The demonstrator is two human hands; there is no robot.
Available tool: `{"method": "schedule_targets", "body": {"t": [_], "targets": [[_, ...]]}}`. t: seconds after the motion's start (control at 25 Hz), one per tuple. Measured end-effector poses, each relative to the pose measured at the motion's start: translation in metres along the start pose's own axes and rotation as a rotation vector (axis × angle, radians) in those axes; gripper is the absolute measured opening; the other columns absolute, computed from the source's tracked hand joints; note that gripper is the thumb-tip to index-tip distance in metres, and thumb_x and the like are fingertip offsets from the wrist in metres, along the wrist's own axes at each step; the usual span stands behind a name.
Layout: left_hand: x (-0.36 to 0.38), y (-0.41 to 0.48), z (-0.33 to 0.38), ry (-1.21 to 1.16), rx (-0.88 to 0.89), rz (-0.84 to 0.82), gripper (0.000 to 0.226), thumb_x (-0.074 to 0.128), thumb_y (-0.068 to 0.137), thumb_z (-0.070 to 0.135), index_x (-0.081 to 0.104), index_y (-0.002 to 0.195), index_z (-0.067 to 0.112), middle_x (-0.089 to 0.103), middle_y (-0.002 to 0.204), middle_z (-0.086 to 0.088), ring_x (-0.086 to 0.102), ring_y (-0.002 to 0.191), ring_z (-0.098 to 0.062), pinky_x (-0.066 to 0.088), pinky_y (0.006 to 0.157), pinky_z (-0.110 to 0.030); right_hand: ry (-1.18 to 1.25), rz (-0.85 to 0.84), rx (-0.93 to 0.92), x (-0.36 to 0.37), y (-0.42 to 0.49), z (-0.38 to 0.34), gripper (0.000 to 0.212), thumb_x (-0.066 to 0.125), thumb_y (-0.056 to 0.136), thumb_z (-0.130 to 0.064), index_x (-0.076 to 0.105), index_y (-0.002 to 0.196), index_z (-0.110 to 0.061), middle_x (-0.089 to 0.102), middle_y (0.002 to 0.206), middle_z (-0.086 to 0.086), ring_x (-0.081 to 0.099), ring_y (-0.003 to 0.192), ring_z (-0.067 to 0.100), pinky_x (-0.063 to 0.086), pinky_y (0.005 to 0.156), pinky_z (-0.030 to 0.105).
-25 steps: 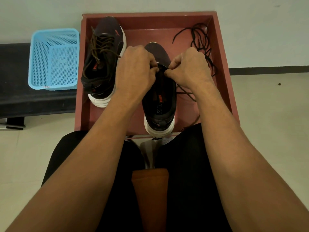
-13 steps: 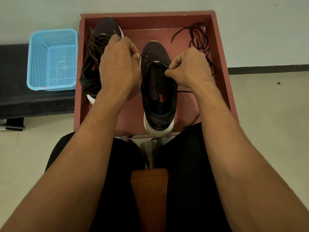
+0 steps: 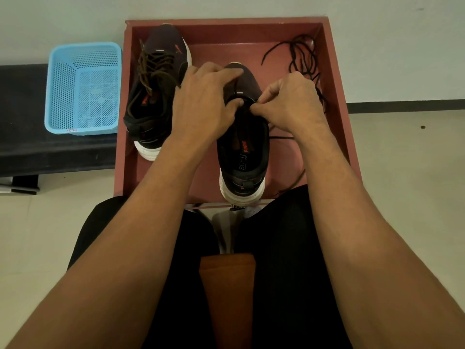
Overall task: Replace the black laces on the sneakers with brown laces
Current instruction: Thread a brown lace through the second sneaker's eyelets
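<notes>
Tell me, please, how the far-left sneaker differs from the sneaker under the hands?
The far-left sneaker is laced in brown; the near sneaker gapes open, insole showing. The far-left sneaker lies untouched at the back of the tray; the near sneaker, heel at the front rim, has the left hand and right hand on it. Both have dark uppers and white soles.
</notes>
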State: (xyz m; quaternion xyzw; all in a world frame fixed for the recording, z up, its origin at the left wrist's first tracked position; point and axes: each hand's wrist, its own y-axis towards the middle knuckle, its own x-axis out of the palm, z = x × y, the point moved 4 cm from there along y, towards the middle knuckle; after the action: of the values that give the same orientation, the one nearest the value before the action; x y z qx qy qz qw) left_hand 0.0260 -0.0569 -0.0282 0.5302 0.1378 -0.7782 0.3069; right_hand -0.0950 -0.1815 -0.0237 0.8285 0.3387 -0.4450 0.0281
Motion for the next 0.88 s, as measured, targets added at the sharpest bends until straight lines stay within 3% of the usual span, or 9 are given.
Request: {"method": "schedule_targets", "body": {"t": [0.16, 0.28, 0.48, 0.64, 0.76, 0.88], "targets": [[0.001, 0.000, -0.001, -0.094, -0.076, 0.057, 0.015, 0.077, 0.089, 0.037, 0.075, 0.103, 0.032, 0.074, 0.102, 0.009, 0.070, 0.095, -0.015, 0.061, 0.081, -0.043, -0.004, 0.007, -0.007, 0.001, -0.001, -0.001, 0.011, 0.087, 0.083, -0.031, 0.079, 0.082, -0.023, 0.073, 0.074, -0.007, 0.073, 0.071, 0.008, 0.064, 0.076, 0.029], [0.000, 0.001, -0.005, -0.141, -0.128, 0.089, 0.013, 0.083, 0.084, 0.031, 0.073, 0.093, 0.029, 0.072, 0.090, 0.009, 0.071, 0.086, -0.014, 0.062, 0.078, -0.040, -0.005, 0.008, -0.012, 0.002, -0.001, -0.002, 0.012, 0.087, 0.083, -0.032, 0.079, 0.081, -0.024, 0.072, 0.073, -0.008, 0.072, 0.070, 0.007, 0.063, 0.076, 0.029], [0.001, 0.004, -0.006, -0.170, -0.132, 0.120, 0.010, 0.078, 0.090, 0.023, 0.079, 0.100, 0.024, 0.075, 0.098, 0.004, 0.072, 0.092, -0.016, 0.062, 0.086, -0.039, -0.007, -0.003, 0.015, 0.002, 0.000, -0.001, 0.012, 0.087, 0.083, -0.029, 0.077, 0.077, -0.024, 0.073, 0.073, -0.006, 0.074, 0.070, 0.009, 0.064, 0.077, 0.031], [-0.008, 0.004, -0.016, -0.176, -0.166, 0.182, 0.005, 0.074, 0.095, 0.020, 0.077, 0.098, 0.022, 0.074, 0.095, 0.007, 0.070, 0.088, -0.008, 0.060, 0.083, -0.027, -0.004, 0.003, 0.023, 0.000, -0.001, 0.000, 0.012, 0.087, 0.083, -0.030, 0.079, 0.079, -0.022, 0.072, 0.070, -0.007, 0.072, 0.067, 0.006, 0.062, 0.071, 0.026], [-0.011, 0.004, -0.015, -0.194, -0.102, 0.194, 0.013, 0.075, 0.093, 0.030, 0.076, 0.104, 0.022, 0.072, 0.096, 0.009, 0.068, 0.085, -0.006, 0.060, 0.083, -0.027, -0.046, -0.007, 0.024, 0.001, 0.000, 0.001, 0.011, 0.086, 0.083, -0.031, 0.078, 0.083, -0.024, 0.068, 0.071, -0.010, 0.065, 0.066, 0.000, 0.049, 0.059, 0.017], [-0.020, 0.003, -0.001, -0.223, 0.032, 0.278, 0.026, 0.070, 0.094, 0.042, 0.074, 0.108, 0.020, 0.070, 0.099, 0.008, 0.064, 0.086, -0.005, 0.056, 0.082, -0.024, -0.039, 0.079, -0.095, -0.001, 0.004, -0.006, 0.011, 0.081, 0.086, -0.033, 0.075, 0.094, -0.030, 0.069, 0.086, -0.013, 0.063, 0.074, 0.000, 0.048, 0.064, 0.016]]}}
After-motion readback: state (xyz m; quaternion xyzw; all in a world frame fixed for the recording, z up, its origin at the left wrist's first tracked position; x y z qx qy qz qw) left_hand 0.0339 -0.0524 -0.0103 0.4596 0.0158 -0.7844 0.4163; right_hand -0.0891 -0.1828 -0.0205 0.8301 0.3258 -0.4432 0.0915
